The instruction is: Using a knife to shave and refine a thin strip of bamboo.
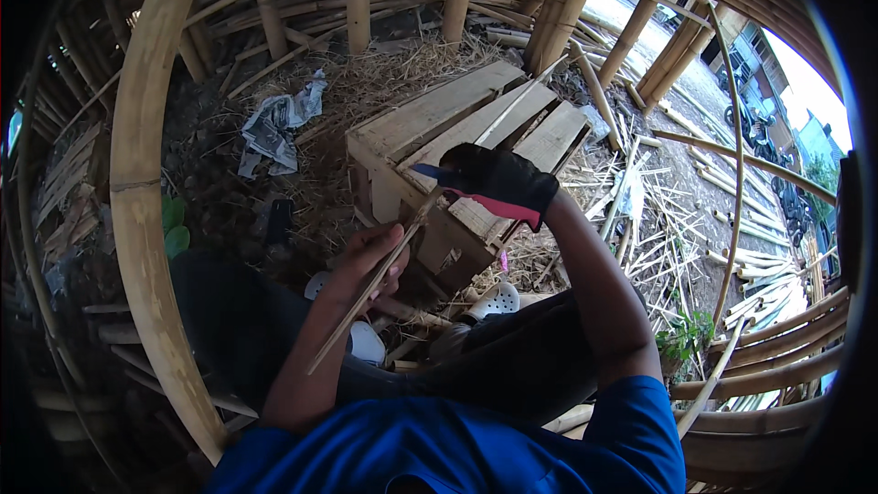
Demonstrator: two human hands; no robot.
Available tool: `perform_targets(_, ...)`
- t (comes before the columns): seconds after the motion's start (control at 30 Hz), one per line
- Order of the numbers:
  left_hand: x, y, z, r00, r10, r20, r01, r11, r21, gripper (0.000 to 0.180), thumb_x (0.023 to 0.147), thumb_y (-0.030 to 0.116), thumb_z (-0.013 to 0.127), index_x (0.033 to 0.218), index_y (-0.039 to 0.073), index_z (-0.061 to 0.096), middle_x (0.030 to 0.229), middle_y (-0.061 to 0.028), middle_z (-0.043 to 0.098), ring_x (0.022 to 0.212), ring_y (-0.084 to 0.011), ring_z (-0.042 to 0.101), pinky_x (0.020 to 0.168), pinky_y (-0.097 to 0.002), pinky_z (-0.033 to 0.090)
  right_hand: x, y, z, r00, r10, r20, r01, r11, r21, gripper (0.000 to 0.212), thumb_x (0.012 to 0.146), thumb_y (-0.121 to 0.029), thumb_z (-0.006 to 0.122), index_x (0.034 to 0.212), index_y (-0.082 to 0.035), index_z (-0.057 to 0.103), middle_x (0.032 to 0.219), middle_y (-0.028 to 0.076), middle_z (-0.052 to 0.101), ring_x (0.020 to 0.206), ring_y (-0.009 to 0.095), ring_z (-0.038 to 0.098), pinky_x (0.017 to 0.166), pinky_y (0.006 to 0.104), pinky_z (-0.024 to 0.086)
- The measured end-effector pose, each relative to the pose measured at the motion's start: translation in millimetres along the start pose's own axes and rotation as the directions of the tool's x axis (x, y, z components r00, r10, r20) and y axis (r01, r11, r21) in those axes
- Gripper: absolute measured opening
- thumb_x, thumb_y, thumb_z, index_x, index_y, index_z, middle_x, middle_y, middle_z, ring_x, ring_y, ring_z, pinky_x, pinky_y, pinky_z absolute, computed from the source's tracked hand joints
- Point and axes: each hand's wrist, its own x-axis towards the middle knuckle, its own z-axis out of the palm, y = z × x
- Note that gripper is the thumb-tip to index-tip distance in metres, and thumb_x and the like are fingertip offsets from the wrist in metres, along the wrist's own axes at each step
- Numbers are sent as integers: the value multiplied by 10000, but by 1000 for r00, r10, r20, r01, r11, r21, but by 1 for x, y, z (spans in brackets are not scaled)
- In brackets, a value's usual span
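Observation:
My bare left hand (370, 261) is closed round a thin bamboo strip (355, 313). The strip slants from over my left forearm up to my right hand, and a pale length of it (512, 110) shows beyond the glove. My right hand (498, 181), in a black and red-pink glove, is closed where the strip passes. A flat, bluish knife blade (426, 172) pokes out of its left side, across the strip; the handle is hidden in the glove. Under both hands stands a slatted wooden crate (402, 123).
A curved bamboo pole (142, 183) rises close on my left. Crumpled newspaper (279, 128) lies on the straw-strewn ground beyond. Cut bamboo strips (677, 229) are scattered to the right, near a green plant (684, 337). Bamboo posts (357, 5) and rails surround me.

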Motion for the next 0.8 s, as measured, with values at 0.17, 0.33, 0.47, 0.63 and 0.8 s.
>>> perform_targets(0.17, 59, 40, -48, 990, 68, -124, -36, 969, 244, 411, 1109, 372, 479, 1282, 35, 639, 707, -8, 569, 421, -50, 462, 358, -198, 329, 68, 11, -26, 980, 5, -199, -4, 1000, 5, 316, 1055, -372, 544, 1068, -68, 626, 910, 111, 652, 863, 281, 670, 812, 381, 510)
perform_targets(0.33, 160, 24, -253, 546, 274, -792, 249, 849, 466, 369, 1023, 307, 586, 1147, -12, 725, 909, -147, 717, 768, -240, 707, 671, -403, 574, 165, 23, -18, 885, -99, -454, 43, 990, -131, 309, 1055, -365, 531, 1138, -80, 616, 1008, 156, 673, 969, 364, 686, 809, 462, 541)
perform_targets(0.47, 163, -18, -373, 456, 434, -777, 798, 188, 573, 385, 876, 268, 735, 1106, -39, 720, 1081, -235, 742, 980, -378, 739, 842, -488, 595, 221, 39, 12, 857, -180, -483, 75, 970, -230, 410, 1043, -480, 526, 1113, -88, 621, 1051, 171, 689, 1009, 414, 677, 874, 500, 538)
perform_targets(0.63, 149, -58, -464, 470, 450, -759, 804, 137, 579, 407, 826, 235, 764, 1123, -37, 703, 1150, -263, 725, 1082, -399, 715, 930, -473, 582, 244, 87, 49, 871, -73, -485, -41, 974, -221, 511, 995, -571, 581, 975, -62, 622, 929, 208, 707, 933, 427, 698, 824, 518, 550)
perform_targets(0.8, 144, -53, -521, 415, 366, -833, 889, 33, 457, 609, 804, 286, 785, 1315, 12, 596, 1373, -229, 614, 1268, -389, 622, 1060, -455, 521, 249, 97, 87, 825, -54, -563, -32, 989, -142, 469, 989, -529, 617, 954, -61, 618, 871, 198, 702, 879, 432, 691, 781, 529, 547)
